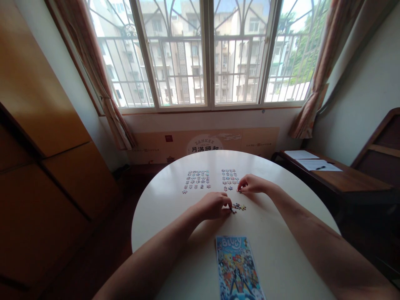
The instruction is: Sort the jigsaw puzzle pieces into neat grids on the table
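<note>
My left hand is at the near-left edge of a small heap of loose jigsaw puzzle pieces. Its fingertips are pinched on a dark puzzle piece. Farther off and to the right, my right hand has its fingers closed on another puzzle piece, low at the tabletop beside the right group. That right group of pieces lies spread in rows. A larger group of pieces sits to the left, also in rows. The pictures on the pieces are too small to make out.
A round white table carries everything. Close to me lies a colourful "Bluey" picture sheet. Beyond the right side, a wooden bench holds papers and a pen. A printed box stands under the window.
</note>
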Demonstrator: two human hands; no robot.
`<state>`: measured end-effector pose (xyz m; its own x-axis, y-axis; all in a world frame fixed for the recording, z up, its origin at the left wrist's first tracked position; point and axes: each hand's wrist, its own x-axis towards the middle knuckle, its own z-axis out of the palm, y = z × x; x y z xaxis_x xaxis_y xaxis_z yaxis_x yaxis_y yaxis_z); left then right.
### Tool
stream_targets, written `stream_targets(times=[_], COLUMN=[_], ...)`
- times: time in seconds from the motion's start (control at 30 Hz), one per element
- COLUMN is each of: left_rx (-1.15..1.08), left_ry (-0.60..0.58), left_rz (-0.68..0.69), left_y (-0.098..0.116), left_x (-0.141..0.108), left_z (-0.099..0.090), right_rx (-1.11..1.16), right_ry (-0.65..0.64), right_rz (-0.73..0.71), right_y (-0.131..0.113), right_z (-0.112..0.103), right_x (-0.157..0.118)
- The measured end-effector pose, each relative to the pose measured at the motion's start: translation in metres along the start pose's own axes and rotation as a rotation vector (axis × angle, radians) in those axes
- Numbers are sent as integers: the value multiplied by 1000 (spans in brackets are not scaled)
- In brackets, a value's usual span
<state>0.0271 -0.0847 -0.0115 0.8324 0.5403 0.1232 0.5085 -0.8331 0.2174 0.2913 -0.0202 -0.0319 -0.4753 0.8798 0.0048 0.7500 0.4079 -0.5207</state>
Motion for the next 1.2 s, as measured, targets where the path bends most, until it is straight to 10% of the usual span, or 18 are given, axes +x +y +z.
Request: stream_targets(times=[1.2], left_rx=[-31], left_ry=[-19], left_rz=[-34], left_y=[-1], left_x=[1], left_z=[2], right_rx=[41], right_ry=[10], right_rz=[43], right_y=[4], right_z=[7], right_x=[4])
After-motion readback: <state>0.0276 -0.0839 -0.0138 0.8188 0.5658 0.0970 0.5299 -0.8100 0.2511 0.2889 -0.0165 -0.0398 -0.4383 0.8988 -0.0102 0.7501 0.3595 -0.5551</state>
